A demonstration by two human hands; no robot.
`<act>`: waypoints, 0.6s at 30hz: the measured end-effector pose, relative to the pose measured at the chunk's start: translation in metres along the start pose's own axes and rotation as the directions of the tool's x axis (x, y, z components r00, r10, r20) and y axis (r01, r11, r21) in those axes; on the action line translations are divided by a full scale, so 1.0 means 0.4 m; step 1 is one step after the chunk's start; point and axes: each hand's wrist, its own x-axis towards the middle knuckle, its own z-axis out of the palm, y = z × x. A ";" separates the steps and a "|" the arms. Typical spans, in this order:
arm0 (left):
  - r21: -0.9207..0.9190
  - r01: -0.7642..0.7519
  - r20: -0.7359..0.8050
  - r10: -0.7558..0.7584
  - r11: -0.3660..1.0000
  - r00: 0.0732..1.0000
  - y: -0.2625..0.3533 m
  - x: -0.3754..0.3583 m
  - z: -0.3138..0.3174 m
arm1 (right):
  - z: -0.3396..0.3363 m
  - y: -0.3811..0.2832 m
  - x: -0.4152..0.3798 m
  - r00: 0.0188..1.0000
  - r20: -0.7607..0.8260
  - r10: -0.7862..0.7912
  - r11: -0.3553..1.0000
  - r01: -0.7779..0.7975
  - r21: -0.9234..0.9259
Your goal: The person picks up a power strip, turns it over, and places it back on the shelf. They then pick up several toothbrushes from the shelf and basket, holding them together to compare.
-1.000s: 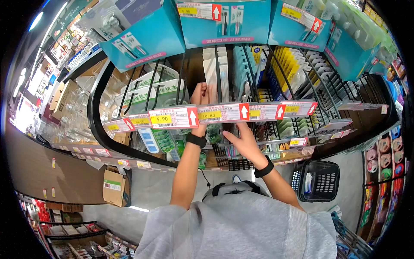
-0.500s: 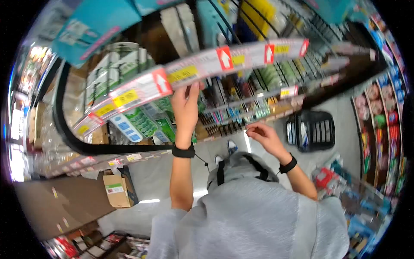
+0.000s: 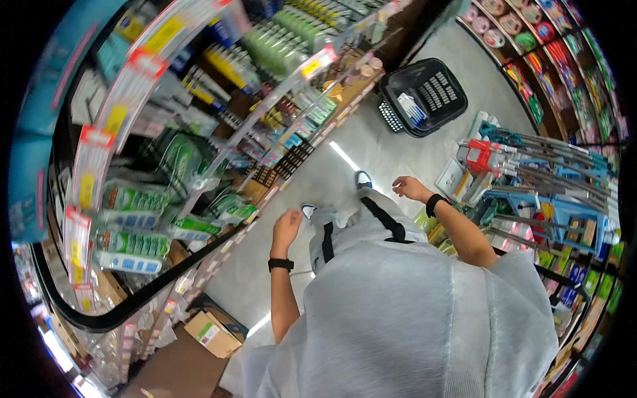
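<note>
My left hand (image 3: 286, 229) hangs over the grey floor beside the shelf edge, fingers loosely curled and partly blurred; whether it holds anything is unclear. My right hand (image 3: 411, 188) is in front of my body, its fingers bent and apart with nothing in them. Both wrists carry black bands. A black shopping basket (image 3: 441, 93) stands on the floor ahead, with a blue and white pack (image 3: 411, 109) inside. Green and white packs (image 3: 135, 243) lie on the shelf to the left, apart from my left hand.
Shelving with a black rail (image 3: 133, 306) and price strips (image 3: 114, 119) runs along the left. At the right are long grey handles and a light blue rack (image 3: 570, 212). A cardboard box (image 3: 212, 333) sits at the lower left. Another stocked shelf curves along the upper right.
The view has turned to the right. My left hand has come away from the shelf's price strip and down beside my body. The basket now appears nearer the top centre, with its contents visible.
</note>
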 end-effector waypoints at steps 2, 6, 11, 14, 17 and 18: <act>-0.088 0.127 0.075 -0.120 0.988 0.990 -0.044 -0.030 0.071 | -0.024 0.127 -0.007 0.991 -0.020 0.129 0.984 -0.125 0.125; -0.189 0.480 0.157 -0.456 0.857 0.876 -0.214 -0.146 0.241 | -0.076 0.318 -0.022 0.951 0.005 0.308 0.934 -0.303 0.187; -0.019 0.504 0.455 -0.442 0.864 0.773 -0.237 -0.251 0.384 | -0.208 0.447 -0.073 0.963 0.002 0.269 0.904 -0.253 0.346; -0.041 0.575 0.428 -0.506 0.817 0.749 -0.044 -0.164 0.408 | -0.270 0.575 -0.049 0.947 -0.075 0.313 0.869 -0.254 0.424; -0.176 0.639 0.319 -0.570 0.749 0.757 0.067 -0.072 0.426 | -0.320 0.648 -0.063 0.898 -0.106 0.427 0.789 -0.312 0.529; -0.190 0.593 0.289 -0.532 0.783 0.796 0.110 -0.025 0.427 | -0.335 0.660 -0.059 0.886 -0.099 0.453 0.764 -0.329 0.555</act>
